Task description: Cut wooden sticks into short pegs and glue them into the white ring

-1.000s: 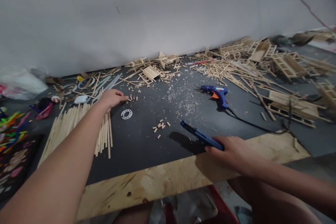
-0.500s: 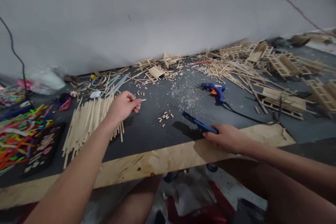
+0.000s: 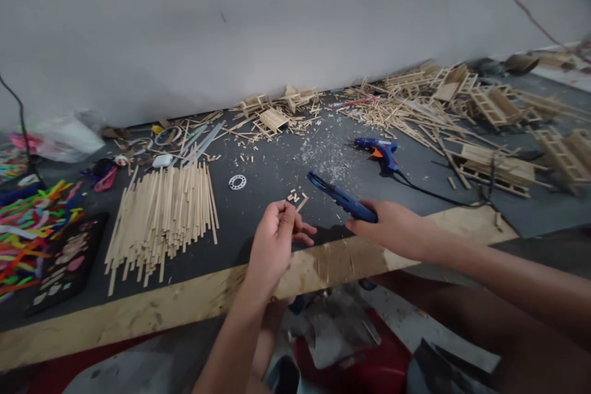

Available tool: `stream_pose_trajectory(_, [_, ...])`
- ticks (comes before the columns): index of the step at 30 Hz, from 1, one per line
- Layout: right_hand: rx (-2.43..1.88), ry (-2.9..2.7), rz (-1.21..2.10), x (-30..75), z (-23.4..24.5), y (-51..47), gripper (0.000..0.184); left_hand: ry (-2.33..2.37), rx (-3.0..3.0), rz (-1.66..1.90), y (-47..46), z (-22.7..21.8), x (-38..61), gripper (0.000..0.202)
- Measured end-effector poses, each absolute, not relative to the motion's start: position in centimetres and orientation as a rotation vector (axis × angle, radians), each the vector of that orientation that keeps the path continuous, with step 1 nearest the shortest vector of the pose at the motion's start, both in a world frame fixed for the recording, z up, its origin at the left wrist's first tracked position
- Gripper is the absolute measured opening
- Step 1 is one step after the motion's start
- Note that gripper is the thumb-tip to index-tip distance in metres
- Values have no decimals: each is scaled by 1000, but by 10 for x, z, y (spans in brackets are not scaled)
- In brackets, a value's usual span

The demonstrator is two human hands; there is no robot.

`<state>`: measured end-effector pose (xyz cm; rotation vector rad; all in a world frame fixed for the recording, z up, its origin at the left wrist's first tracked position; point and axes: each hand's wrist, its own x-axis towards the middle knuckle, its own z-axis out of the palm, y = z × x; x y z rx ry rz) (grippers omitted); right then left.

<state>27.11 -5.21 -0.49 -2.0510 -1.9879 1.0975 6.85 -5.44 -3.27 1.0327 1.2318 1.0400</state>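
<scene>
The left hand (image 3: 273, 240) is raised above the near plywood edge of the table (image 3: 194, 298), thumb and fingers pinched on a short wooden stick piece (image 3: 301, 204) that angles up and away. Just right of it, the right hand (image 3: 392, 229) has its grip closed around a blue cutter (image 3: 339, 197), blade end pointing up-left. Beyond lie a stick bundle (image 3: 161, 212), a white ring (image 3: 237, 182), a glue gun (image 3: 378, 151) and stick frames (image 3: 489, 166) along the grey wall (image 3: 277, 18).

The cutter (image 3: 341, 198) was dark blue. The glue gun (image 3: 379, 151) was blue with an orange trigger and a black cord (image 3: 438, 197). The sticks (image 3: 164, 212) were pale tan on a black mat (image 3: 258, 221). The pipe cleaners (image 3: 32, 221) were multicoloured.
</scene>
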Motion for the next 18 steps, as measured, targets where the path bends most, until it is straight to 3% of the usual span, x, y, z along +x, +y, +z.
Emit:
stream_pose_trajectory(8, [-1982,-2047,1072,253,-3,-66,28,1059,772,1166,-69,-44,93,17])
stream_pose_trajectory(18, [-2012,-2288,686,254,-1,-61,29,1180,1067,1012,-62,-46,91,20])
